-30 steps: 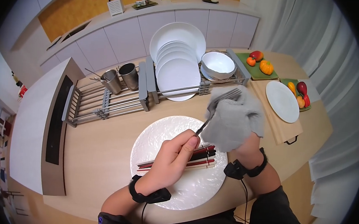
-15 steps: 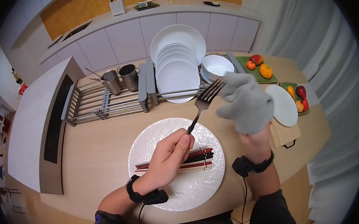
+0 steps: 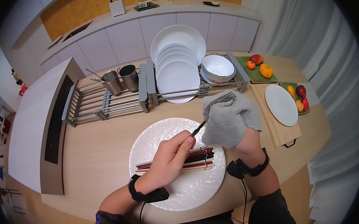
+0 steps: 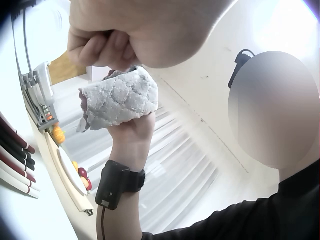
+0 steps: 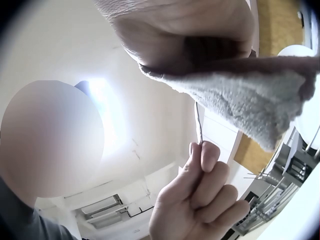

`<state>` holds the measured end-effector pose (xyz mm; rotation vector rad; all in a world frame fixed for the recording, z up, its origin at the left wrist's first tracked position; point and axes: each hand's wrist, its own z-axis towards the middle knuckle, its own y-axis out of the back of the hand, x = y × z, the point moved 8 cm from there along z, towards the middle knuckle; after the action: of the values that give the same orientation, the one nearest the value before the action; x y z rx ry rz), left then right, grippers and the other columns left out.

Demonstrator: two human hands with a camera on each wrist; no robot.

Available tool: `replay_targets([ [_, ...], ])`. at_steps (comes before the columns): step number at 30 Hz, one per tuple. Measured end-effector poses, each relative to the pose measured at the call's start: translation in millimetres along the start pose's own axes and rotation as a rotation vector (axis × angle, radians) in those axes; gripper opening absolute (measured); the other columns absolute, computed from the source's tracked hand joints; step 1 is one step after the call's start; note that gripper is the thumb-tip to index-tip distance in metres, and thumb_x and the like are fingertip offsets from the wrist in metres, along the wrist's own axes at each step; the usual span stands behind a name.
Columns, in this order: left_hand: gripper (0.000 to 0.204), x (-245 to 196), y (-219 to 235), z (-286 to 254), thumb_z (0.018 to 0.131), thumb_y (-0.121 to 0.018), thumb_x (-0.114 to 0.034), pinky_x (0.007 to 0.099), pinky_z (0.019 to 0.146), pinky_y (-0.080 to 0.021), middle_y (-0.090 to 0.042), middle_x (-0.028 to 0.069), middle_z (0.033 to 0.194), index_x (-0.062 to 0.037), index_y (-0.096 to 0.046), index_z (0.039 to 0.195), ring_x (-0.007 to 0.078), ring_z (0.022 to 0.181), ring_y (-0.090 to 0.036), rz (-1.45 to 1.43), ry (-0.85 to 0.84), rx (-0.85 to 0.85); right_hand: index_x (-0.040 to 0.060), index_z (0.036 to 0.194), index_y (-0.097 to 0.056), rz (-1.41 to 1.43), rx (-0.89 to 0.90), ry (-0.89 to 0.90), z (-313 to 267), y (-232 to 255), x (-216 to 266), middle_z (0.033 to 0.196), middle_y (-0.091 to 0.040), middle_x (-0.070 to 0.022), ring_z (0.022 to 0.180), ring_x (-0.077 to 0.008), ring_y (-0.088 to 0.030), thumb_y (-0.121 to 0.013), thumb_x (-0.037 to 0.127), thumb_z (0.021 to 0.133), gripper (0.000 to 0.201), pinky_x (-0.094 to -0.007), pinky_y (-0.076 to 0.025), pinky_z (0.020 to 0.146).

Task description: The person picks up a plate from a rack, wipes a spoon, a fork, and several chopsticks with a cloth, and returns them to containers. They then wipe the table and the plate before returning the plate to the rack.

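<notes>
The left hand (image 3: 169,158) pinches the handle of a dark metal fork (image 3: 198,128), with its curled fingers also showing in the right wrist view. The fork's tines rest against a grey cloth (image 3: 231,117), which the right hand (image 3: 250,147) holds around them; that hand's fingers are mostly hidden by the cloth. Below the hands, a large white textured plate (image 3: 186,191) bears several chopsticks (image 3: 201,160) in black, red and white, partly covered by the left hand.
Behind stands a metal dish rack (image 3: 177,89) with upright white plates (image 3: 178,76), a white bowl (image 3: 218,68) and two steel cups (image 3: 128,77). At the right lie a wooden board (image 3: 272,117) with a white oval plate (image 3: 281,105) and green trays of produce.
Half a second ago the fork's tines stood uncovered, apart from the cloth. The right hand has moved left and down, bringing the cloth back onto the tines.
</notes>
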<state>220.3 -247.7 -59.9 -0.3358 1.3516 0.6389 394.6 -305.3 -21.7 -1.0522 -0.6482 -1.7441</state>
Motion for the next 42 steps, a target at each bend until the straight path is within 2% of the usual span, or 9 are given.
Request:
replay_targets([
  [11, 0.036, -4, 1, -2, 0.112, -0.045, -0.028, 0.0247, 0.056, -0.03, -0.043, -0.0035, 0.067, -0.0038, -0.053, 0.087, 0.0061, 0.061, -0.037, 0.033, 0.006, -0.056, 0.0002, 0.118, -0.062, 0.102, -0.078, -0.049, -7, 9, -11, 0.109, -0.067, -0.0062, 0.096, -0.0132, -0.065, -0.074, 0.014, 0.092, 0.032, -0.0299, -0.055, 0.086],
  [14, 0.035, -5, -2, -3, 0.112, -0.045, -0.027, 0.0253, 0.056, -0.032, -0.044, -0.0023, 0.066, -0.0032, -0.054, 0.087, 0.0072, 0.061, -0.039, 0.076, -0.024, -0.053, 0.0004, 0.119, -0.062, -0.085, -0.025, 0.057, -6, 12, -1, 0.107, -0.067, -0.0067, 0.095, -0.0136, -0.065, -0.076, 0.017, 0.09, 0.036, -0.0296, -0.055, 0.085],
  [15, 0.035, -6, -3, -3, 0.112, -0.045, -0.026, 0.0256, 0.056, -0.032, -0.044, -0.0018, 0.066, -0.0029, -0.055, 0.087, 0.0076, 0.061, -0.039, 0.088, -0.035, -0.056, 0.0006, 0.123, -0.06, -0.017, -0.036, 0.019, -10, 14, -5, 0.114, -0.066, -0.0077, 0.102, -0.015, -0.064, -0.078, 0.017, 0.088, 0.043, -0.0313, -0.053, 0.09],
  [18, 0.025, -15, -1, -5, 0.109, -0.049, -0.018, 0.0358, 0.053, -0.038, -0.047, 0.0131, 0.06, -0.0018, -0.053, 0.091, 0.0279, 0.051, -0.045, 0.182, -0.094, -0.077, 0.0013, 0.134, -0.056, 0.031, -0.035, -0.053, -17, 18, -11, 0.129, -0.061, -0.0098, 0.116, -0.0177, -0.06, -0.081, 0.015, 0.085, 0.057, -0.0345, -0.049, 0.102],
  [21, 0.022, -21, -3, -6, 0.109, -0.049, -0.017, 0.0375, 0.052, -0.039, -0.048, 0.0158, 0.059, -0.0019, -0.053, 0.092, 0.0349, 0.051, -0.049, 0.213, -0.128, -0.073, 0.0016, 0.136, -0.055, -0.11, -0.009, -0.046, -12, 23, -8, 0.13, -0.06, -0.0096, 0.117, -0.0176, -0.06, -0.079, 0.015, 0.087, 0.056, -0.0339, -0.049, 0.102],
  [31, 0.021, -22, -3, -5, 0.109, -0.049, -0.016, 0.0385, 0.053, -0.04, -0.049, 0.018, 0.061, -0.0018, -0.053, 0.094, 0.0379, 0.054, -0.051, 0.203, -0.119, -0.027, 0.0013, 0.129, -0.057, -0.077, -0.119, 0.082, -11, 33, 16, 0.12, -0.064, -0.0095, 0.105, -0.0173, -0.064, -0.061, 0.02, 0.1, 0.035, -0.0326, -0.054, 0.091],
  [35, 0.026, -14, 3, -4, 0.11, -0.048, -0.019, 0.0353, 0.053, -0.039, -0.048, 0.0128, 0.061, -0.0018, -0.053, 0.092, 0.027, 0.052, -0.047, 0.15, -0.085, -0.079, 0.0011, 0.128, -0.057, 0.39, -0.328, 0.052, -17, 63, -2, 0.118, -0.065, -0.0095, 0.103, -0.0182, -0.065, -0.052, 0.021, 0.105, 0.031, -0.0333, -0.056, 0.089],
  [40, 0.034, -10, 8, -5, 0.112, -0.045, -0.025, 0.0276, 0.055, -0.035, -0.045, 0.0002, 0.061, -0.0031, -0.053, 0.087, 0.0085, 0.058, -0.04, -0.023, -0.019, -0.109, 0.0022, 0.132, -0.056, 0.462, -0.241, -0.157, -9, 64, -45, 0.123, -0.064, -0.0084, 0.113, -0.0202, -0.063, -0.054, 0.024, 0.105, 0.035, -0.0353, -0.054, 0.097],
  [42, 0.034, -10, 4, -5, 0.112, -0.045, -0.025, 0.0282, 0.056, -0.036, -0.046, 0.0006, 0.061, -0.0032, -0.053, 0.087, 0.0092, 0.058, -0.041, -0.02, -0.018, -0.086, 0.0026, 0.132, -0.056, 1.374, -0.363, -0.532, -19, 39, -80, 0.123, -0.064, -0.0081, 0.112, -0.0197, -0.064, -0.058, 0.023, 0.104, 0.035, -0.0349, -0.054, 0.096],
])
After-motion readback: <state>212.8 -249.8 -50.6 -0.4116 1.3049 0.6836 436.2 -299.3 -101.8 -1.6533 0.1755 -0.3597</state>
